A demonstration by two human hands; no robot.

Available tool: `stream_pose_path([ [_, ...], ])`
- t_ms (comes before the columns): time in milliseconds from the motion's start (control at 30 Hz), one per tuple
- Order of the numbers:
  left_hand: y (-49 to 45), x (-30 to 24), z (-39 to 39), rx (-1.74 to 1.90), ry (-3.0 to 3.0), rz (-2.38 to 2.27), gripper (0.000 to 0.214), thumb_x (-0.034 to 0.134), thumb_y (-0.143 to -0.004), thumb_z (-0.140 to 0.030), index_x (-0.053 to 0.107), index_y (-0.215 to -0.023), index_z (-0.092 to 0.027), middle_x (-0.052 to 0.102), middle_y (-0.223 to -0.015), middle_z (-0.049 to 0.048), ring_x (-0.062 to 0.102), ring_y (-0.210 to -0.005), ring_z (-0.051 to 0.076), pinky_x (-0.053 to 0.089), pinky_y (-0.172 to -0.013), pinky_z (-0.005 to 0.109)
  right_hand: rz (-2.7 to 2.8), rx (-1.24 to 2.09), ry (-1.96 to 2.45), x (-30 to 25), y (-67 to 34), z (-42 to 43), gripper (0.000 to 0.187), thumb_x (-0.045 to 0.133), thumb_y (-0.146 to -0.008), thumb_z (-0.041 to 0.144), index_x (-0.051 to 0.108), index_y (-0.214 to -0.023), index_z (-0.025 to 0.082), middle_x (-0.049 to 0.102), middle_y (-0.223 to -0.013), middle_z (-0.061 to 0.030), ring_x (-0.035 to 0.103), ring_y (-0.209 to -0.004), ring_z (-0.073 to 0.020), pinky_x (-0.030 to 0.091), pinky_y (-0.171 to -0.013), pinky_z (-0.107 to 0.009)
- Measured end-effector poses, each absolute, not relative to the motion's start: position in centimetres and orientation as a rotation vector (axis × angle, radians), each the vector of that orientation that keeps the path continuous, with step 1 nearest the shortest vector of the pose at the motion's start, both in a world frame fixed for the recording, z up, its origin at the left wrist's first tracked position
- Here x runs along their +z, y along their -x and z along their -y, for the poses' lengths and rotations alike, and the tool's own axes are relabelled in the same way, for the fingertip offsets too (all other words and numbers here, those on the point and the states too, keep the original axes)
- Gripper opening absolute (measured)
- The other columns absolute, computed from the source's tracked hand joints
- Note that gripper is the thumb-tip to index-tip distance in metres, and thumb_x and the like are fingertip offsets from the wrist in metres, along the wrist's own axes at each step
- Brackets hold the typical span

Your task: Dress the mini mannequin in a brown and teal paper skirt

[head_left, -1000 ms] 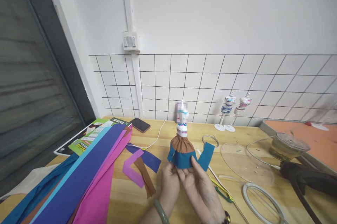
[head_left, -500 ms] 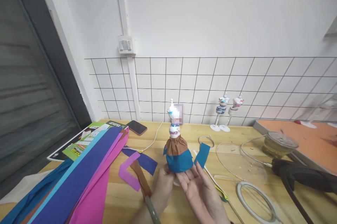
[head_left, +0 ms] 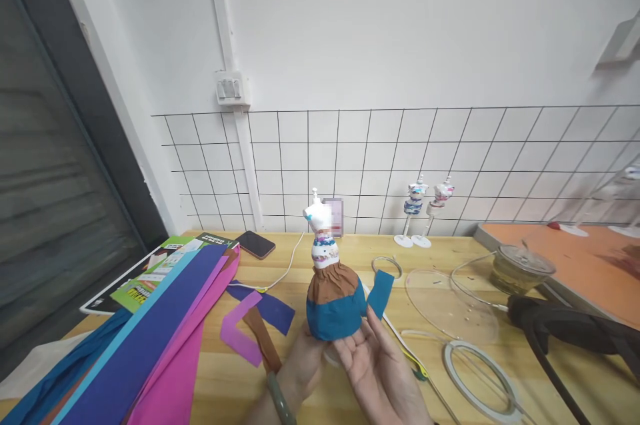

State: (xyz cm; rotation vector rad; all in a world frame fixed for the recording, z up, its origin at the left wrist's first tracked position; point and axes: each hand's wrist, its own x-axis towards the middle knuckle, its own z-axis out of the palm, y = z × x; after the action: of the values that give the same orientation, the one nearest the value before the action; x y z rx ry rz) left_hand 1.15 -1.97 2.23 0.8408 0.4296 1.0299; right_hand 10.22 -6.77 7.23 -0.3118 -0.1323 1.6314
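A small white dress form (head_left: 320,218) with bands of colored trim on its torso stands before me. It wears a gathered skirt (head_left: 335,312), brown on top and teal below. My left hand (head_left: 303,365), a green bangle at its wrist, is closed at the skirt's lower left, its fingertips hidden under the hem. My right hand (head_left: 377,372) is palm up at the lower right, fingers stretched beneath the hem and thumb beside the skirt. Part of the form's round white base shows between the hands. Close to my right thumb lies a teal strip (head_left: 381,293).
Long fabric strips (head_left: 135,338) cover the left side, near a phone (head_left: 256,244). Purple and brown pieces (head_left: 241,335) lie left of my hands. To the right are a tape roll (head_left: 483,382), a clear disc (head_left: 440,305), and a black tool (head_left: 565,328). Two dress forms (head_left: 415,202) stand behind.
The dress form and skirt have tilted and turned slightly, with the top shifting left. Both hands stay at the hem. The whole view has shifted a little.
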Motion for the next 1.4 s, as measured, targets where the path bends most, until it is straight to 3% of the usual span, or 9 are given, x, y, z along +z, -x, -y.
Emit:
stream_pose_path([
  [367, -1.2, 1.7, 1.8, 1.022, -0.850, -0.378, 0.046, 0.071, -0.060, -0.020, 0.061, -0.104, -0.018, 0.055, -0.116, 0.0117, 0.049, -0.108, 0.026, 0.032, -0.095, 0.041, 0.085, 1.617, 0.387, 7.9, -11.3, 6.5, 0.023, 0.052, -0.080, 0.022, 0.060, -0.102, 0.018, 0.067, -0.098, -0.0053, 0.060, -0.093, -0.0146, 0.047, -0.083, -0.030],
  [600, -1.2, 1.4, 1.6, 1.003, -0.858, -0.336, 0.051, 0.070, -0.062, -0.022, 0.056, -0.111, -0.017, 0.051, -0.121, 0.0130, 0.044, -0.113, 0.029, 0.030, -0.097, 0.044, 0.129, 1.613, 0.294, 8.2, -11.2, 6.8, 0.019, 0.049, -0.082, 0.022, 0.065, -0.091, 0.020, 0.069, -0.094, -0.0037, 0.061, -0.090, -0.0136, 0.048, -0.082, -0.030],
  [900, -1.3, 1.7, 1.7, 0.995, -0.851, -0.350, 0.045, 0.070, -0.063, -0.023, 0.060, -0.106, -0.017, 0.052, -0.119, 0.0131, 0.046, -0.111, 0.028, 0.031, -0.098, 0.042, 0.141, 1.602, 0.325, 7.8, -11.1, 7.0, 0.023, 0.049, -0.082, 0.022, 0.061, -0.102, 0.020, 0.068, -0.098, -0.0045, 0.062, -0.089, -0.0145, 0.047, -0.082, -0.033],
  [1233, -1.0, 1.9, 1.9, 0.988, -0.854, -0.397, 0.044, 0.072, -0.059, -0.029, 0.063, -0.102, -0.019, 0.056, -0.116, 0.0102, 0.049, -0.108, 0.026, 0.032, -0.096, 0.039, 0.159, 1.635, 0.346, 8.2, -11.3, 6.7, 0.026, 0.052, -0.079, 0.033, 0.063, -0.098, 0.020, 0.063, -0.108, -0.0054, 0.053, -0.105, -0.0183, 0.044, -0.086, -0.036],
  [1400, -1.3, 1.7, 1.7, 1.043, -0.826, -0.479, 0.045, 0.074, -0.055, -0.029, 0.065, -0.097, -0.018, 0.061, -0.108, 0.0108, 0.054, -0.100, 0.025, 0.037, -0.091, 0.039, 0.089, 1.639, 0.341, 7.5, -11.5, 6.8, 0.020, 0.051, -0.080, 0.030, 0.063, -0.092, 0.020, 0.068, -0.096, -0.0035, 0.059, -0.095, -0.0145, 0.043, -0.088, -0.033],
])
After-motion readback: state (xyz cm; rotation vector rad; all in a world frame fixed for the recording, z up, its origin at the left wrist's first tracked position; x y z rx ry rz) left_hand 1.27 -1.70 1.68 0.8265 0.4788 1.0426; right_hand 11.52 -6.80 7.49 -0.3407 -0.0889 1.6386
